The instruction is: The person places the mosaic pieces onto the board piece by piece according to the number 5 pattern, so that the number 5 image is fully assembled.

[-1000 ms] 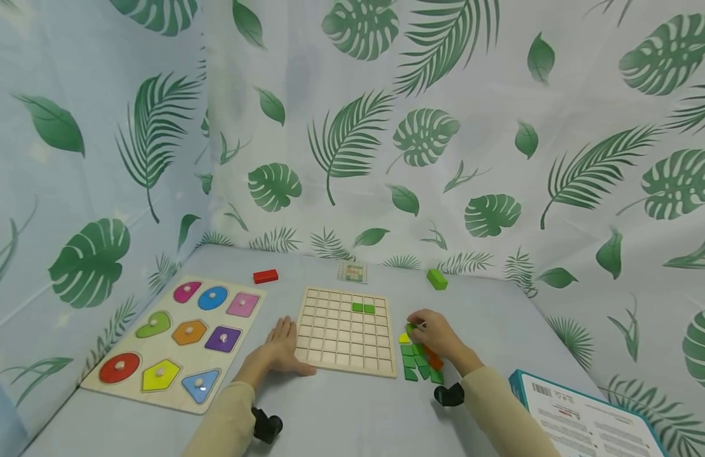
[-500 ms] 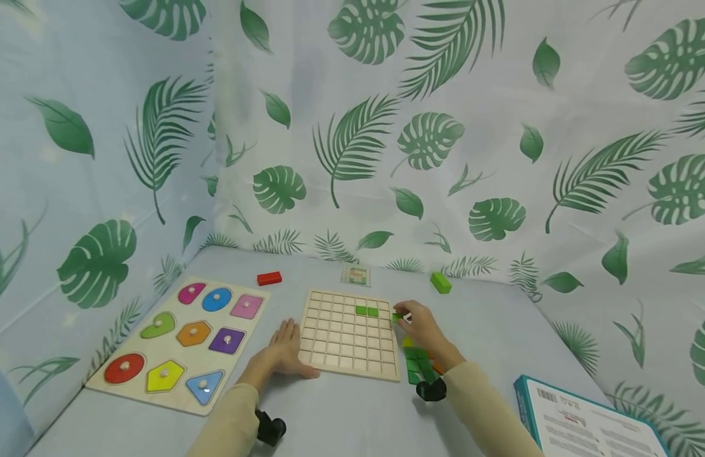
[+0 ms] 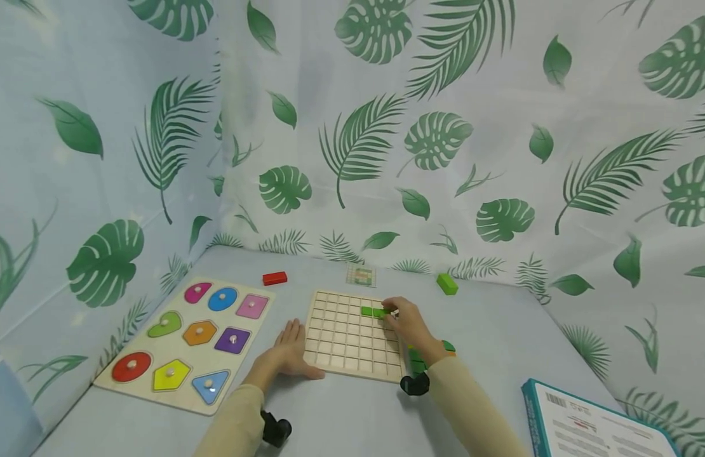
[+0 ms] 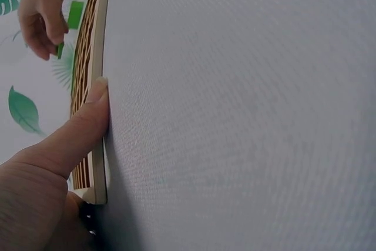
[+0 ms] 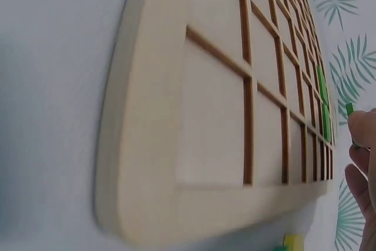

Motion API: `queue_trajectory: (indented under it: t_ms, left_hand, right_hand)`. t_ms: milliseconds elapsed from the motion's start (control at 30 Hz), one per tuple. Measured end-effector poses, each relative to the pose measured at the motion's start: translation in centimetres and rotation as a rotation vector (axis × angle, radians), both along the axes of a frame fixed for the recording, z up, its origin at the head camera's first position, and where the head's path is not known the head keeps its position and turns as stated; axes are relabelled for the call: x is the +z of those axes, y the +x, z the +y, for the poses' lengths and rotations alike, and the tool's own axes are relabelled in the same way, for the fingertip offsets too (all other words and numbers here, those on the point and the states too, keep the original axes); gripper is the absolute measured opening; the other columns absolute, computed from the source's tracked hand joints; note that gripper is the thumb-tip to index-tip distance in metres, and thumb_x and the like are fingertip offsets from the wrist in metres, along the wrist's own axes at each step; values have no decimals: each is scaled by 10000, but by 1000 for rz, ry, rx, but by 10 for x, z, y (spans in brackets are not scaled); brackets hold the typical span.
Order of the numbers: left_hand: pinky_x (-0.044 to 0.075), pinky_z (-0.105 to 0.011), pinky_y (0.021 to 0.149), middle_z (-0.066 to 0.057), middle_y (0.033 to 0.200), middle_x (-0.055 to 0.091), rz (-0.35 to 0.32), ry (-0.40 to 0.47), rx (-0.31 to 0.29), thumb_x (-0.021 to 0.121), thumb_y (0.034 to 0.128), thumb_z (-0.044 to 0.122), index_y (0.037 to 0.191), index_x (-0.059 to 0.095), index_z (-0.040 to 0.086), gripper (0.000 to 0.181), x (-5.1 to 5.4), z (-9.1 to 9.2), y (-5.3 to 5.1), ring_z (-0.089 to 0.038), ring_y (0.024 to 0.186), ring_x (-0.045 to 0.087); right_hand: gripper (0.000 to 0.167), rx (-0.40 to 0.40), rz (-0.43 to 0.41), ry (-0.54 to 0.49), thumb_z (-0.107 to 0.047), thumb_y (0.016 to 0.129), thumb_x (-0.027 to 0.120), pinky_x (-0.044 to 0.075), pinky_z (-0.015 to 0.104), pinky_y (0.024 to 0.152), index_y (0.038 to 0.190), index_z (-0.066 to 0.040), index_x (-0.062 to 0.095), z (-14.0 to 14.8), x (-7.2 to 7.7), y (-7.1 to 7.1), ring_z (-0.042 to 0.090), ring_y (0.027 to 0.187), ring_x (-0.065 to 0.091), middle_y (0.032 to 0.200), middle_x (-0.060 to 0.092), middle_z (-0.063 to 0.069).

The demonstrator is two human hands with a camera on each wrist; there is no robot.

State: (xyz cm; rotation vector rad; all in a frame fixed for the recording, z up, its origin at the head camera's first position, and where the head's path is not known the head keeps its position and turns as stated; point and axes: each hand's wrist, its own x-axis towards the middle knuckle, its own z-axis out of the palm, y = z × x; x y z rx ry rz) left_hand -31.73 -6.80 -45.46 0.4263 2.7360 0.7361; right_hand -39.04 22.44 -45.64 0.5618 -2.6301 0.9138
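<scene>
A wooden grid board [image 3: 347, 343] lies at the table's middle, with green square tiles [image 3: 366, 311] in its upper right cells. My left hand [image 3: 291, 355] rests at the board's left near corner with its fingers straight; in the left wrist view the thumb [image 4: 82, 127] touches the board's near edge. Over the board's upper right, my right hand [image 3: 409, 322] pinches a small green tile [image 5: 349, 109] between thumb and fingers, held just above the cells. Several loose green tiles [image 3: 416, 362] lie right of the board, partly hidden by the right forearm.
On the left lies a knobbed shape puzzle [image 3: 178, 304]. Behind the grid board are a red block [image 3: 275, 278], a small pattern card [image 3: 361, 275] and a green block [image 3: 447, 284]. A teal-edged box [image 3: 592, 412] sits at the near right.
My right hand has picked a green tile from the loose pile and carried it left and away from me, over the board's upper right cells. My left hand stays at the corner.
</scene>
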Motion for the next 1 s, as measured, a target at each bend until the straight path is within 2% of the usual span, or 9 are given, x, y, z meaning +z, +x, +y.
queue_trajectory:
  t_ms: [100,333,500,700,1000]
  left_hand:
    - [61,-475,1136,-306,1516,58,8,4,10,797,701,458,1438,132,-141,1160,1,0,0,-404,1409,12]
    - [41,-455,1139,-295,1523,17,19,-26,-6,758,733,472,1450,100,-126,1142,-6,0,-3,-386,1413,-18]
    - [79,-482,1134,-316,1508,74,36,15,-5,792,706,443,1429,150,-153,1135,2,-1,1,-410,1406,28]
    - [88,-478,1134,-314,1507,92,46,-1,3,786,712,451,1430,161,-146,1123,4,-2,3,-411,1405,44]
    - [90,-494,1129,-315,1504,93,64,-7,-21,780,701,477,1425,163,-146,1137,-3,-3,-2,-417,1402,47]
  right_hand:
    - [263,16,-6,-23,45,843,656,519,386,780,1103,31,624,-7,-2,-3,257,946,595,1008,627,104]
    - [251,33,9,-11,38,848,647,518,383,767,1098,34,628,-21,-10,-10,253,936,597,995,629,107]
    - [259,24,3,-4,18,851,659,513,381,798,1108,19,625,-30,-12,-11,241,948,598,1004,627,101]
    - [263,51,66,10,31,841,668,512,388,810,1100,36,620,-43,-14,-16,255,937,606,995,630,111]
    - [258,67,61,24,0,854,667,497,408,833,1107,37,627,-56,-16,-27,272,966,593,1015,630,113]
